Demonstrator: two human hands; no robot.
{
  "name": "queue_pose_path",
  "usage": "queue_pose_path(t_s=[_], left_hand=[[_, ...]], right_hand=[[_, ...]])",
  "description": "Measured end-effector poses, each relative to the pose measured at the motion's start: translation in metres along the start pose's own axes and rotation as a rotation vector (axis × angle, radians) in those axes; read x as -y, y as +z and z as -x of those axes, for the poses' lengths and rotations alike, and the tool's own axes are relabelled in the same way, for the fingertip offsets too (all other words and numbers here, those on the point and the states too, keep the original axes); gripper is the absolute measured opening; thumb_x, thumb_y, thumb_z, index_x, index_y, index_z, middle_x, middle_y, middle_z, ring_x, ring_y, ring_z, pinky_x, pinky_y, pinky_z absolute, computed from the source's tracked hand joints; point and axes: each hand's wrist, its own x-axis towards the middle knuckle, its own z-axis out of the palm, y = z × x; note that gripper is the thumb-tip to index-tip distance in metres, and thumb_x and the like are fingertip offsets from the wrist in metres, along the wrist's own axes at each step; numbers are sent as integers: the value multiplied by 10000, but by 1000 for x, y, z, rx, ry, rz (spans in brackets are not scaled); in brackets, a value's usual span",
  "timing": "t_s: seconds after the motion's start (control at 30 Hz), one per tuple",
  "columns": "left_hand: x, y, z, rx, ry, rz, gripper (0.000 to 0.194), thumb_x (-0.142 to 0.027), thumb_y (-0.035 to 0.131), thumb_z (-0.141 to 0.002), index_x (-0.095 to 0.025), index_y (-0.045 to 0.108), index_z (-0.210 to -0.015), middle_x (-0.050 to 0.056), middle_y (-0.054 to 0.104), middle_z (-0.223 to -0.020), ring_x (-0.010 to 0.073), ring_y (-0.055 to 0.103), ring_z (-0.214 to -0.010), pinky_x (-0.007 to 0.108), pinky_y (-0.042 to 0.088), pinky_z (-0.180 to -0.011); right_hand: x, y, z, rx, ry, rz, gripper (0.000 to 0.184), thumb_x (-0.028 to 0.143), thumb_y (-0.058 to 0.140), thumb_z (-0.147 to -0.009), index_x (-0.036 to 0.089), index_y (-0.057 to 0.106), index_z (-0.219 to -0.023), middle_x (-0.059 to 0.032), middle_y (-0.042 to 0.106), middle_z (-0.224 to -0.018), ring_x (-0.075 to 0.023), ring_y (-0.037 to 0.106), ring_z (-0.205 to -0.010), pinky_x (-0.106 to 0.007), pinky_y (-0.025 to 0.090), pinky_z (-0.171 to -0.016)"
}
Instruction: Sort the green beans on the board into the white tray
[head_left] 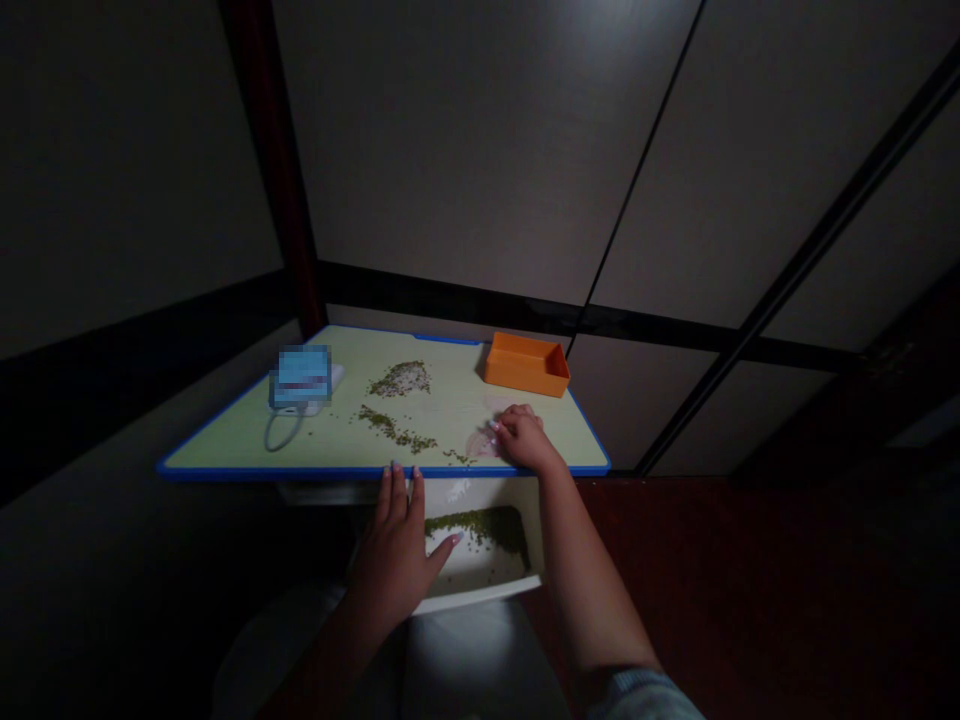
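My left hand has its fingers spread, the fingertips at the blue front edge of the pale green table. Below that edge, partly behind this hand, is a white drawer-like bin with small green beans heaped toward its far side. My right hand rests low over the table's right part with its fingers curled together. What they hold, if anything, is too small to make out. Beside its fingertips lies a faint pinkish patch. Loose green beans trail across the table left of it.
A pile of pale grains mixed with green beans lies farther back. An open orange box stands at the back right. On the left is a device with a blurred-out screen and a looped cable. Wall panels rise behind the table.
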Motion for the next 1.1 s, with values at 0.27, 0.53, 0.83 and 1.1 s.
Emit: queue_pose_path(t_s=[0.27,0.53,0.83,1.1], left_hand=[[0,0,0,-8,2,22,898,-545,542,-769,-27,235,-1435,290,167,-1519,381,95,-1424,507,348,-1060],[-1,-1,0,-1,-4,22,886,-544,542,-768,-34,251,-1431,280,185,-1519,384,111,-1422,500,339,-1070],[0,1,0,-16,6,8,897,-570,521,-767,-9,266,-1419,300,194,-1508,405,142,-1414,502,349,-1056],[0,1,1,-2,-2,22,894,-564,531,-765,-18,263,-1421,290,176,-1518,390,114,-1422,500,326,-1075]], right_hand=[[-2,2,-1,21,-63,-53,233,305,489,-910,193,640,-773,-56,585,-963,-202,423,-998,-350,302,-859],[1,1,0,5,-75,-63,217,293,497,-905,199,654,-790,-55,588,-958,-203,416,-996,-356,306,-873],[3,0,-1,-6,27,50,253,311,476,-914,186,649,-779,-80,592,-978,-223,406,-1009,-358,306,-834],[8,3,-3,6,-3,70,246,308,475,-916,189,648,-787,-78,588,-964,-219,403,-1003,-346,302,-820]])
